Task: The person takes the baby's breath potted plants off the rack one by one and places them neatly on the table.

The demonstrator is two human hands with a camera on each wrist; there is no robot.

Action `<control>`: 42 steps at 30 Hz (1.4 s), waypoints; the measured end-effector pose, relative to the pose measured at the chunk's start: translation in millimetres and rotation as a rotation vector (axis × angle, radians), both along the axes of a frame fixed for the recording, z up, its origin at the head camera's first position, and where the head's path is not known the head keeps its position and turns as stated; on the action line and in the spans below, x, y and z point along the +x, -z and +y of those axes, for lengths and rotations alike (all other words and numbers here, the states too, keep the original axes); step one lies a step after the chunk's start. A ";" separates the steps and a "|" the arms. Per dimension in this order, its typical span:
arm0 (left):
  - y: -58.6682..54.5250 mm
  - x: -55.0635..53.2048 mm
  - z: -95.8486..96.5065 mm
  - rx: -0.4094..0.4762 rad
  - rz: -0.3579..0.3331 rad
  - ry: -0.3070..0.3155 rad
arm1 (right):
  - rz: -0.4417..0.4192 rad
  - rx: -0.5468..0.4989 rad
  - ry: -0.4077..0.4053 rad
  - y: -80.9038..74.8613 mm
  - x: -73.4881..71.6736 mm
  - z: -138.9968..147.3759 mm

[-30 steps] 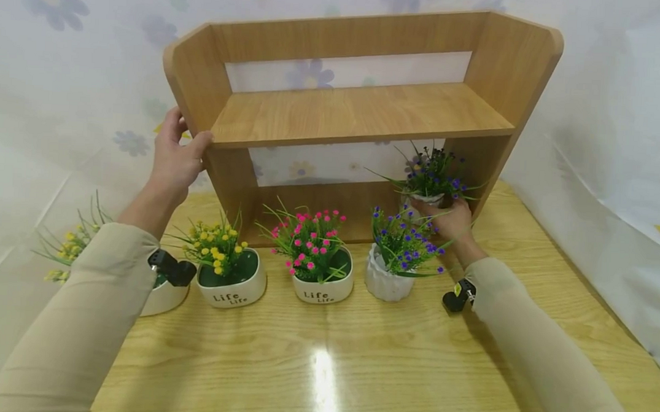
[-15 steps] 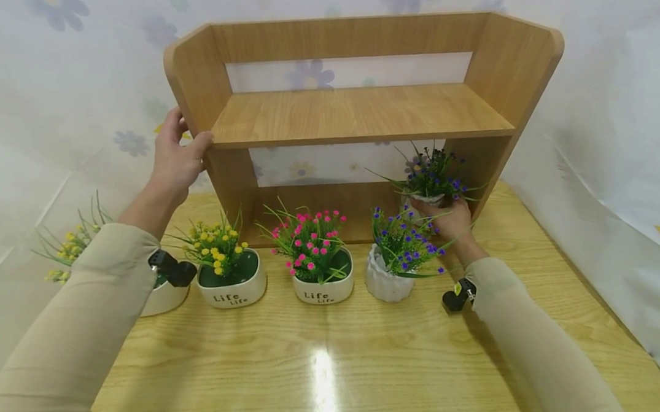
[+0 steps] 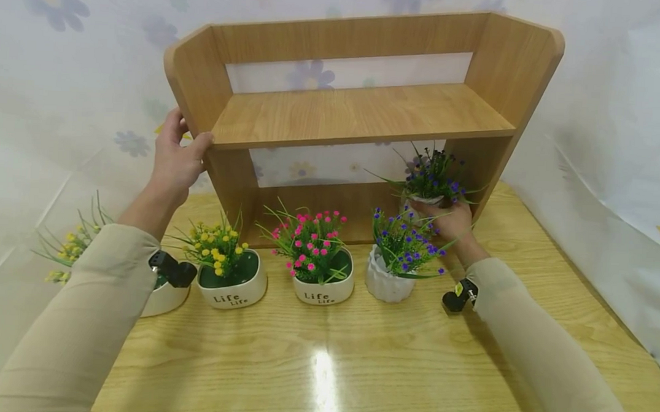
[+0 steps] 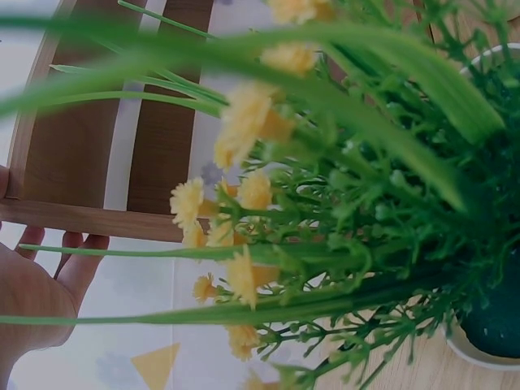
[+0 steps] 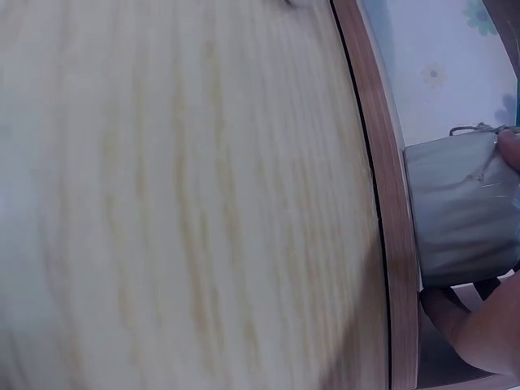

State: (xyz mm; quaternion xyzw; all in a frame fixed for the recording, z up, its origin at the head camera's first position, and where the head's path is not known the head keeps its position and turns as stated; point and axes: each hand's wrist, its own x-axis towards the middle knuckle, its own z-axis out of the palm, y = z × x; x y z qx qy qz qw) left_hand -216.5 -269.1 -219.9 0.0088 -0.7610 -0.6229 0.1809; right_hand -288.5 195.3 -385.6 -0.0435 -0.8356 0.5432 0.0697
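Note:
My left hand (image 3: 176, 163) grips the left side panel of a two-tier wooden shelf (image 3: 362, 112), thumb on the front edge and fingers behind it. The left wrist view shows that hand (image 4: 36, 296) at the panel, partly behind blurred leaves of a yellow-flowered potted plant. At the lower tier's right end, my right hand (image 3: 454, 224) holds a grey-white flowerpot (image 5: 463, 211) with dark purple-blue flowers (image 3: 433, 173). Seen from the right wrist, the pot sits right at the shelf's bottom board (image 5: 386, 179), with fingers on two sides; part of it lies outside that view.
In front of the shelf stand a yellow-flowered planter (image 3: 235, 288), a pink-flowered planter (image 3: 323, 290) and a white fluted pot (image 3: 389, 282) with purple flowers. Another yellow-flowered planter (image 3: 165, 300) is partly hidden by my left sleeve. The wooden table (image 3: 268, 363) extends toward me.

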 end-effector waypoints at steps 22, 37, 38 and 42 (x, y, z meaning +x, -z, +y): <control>-0.3 -3.7 0.7 -0.015 -0.005 0.009 | -0.051 0.012 -0.046 -9.0 15.2 2.9; 0.4 -11.1 -0.7 0.009 0.003 0.020 | -0.008 0.030 -0.149 -24.8 44.4 19.4; 0.4 -11.4 -0.7 0.008 0.002 0.018 | -0.001 0.048 -0.147 -26.3 46.0 20.2; 0.5 -11.5 -1.0 0.003 0.001 0.016 | -0.016 0.119 -0.102 -32.7 52.5 22.2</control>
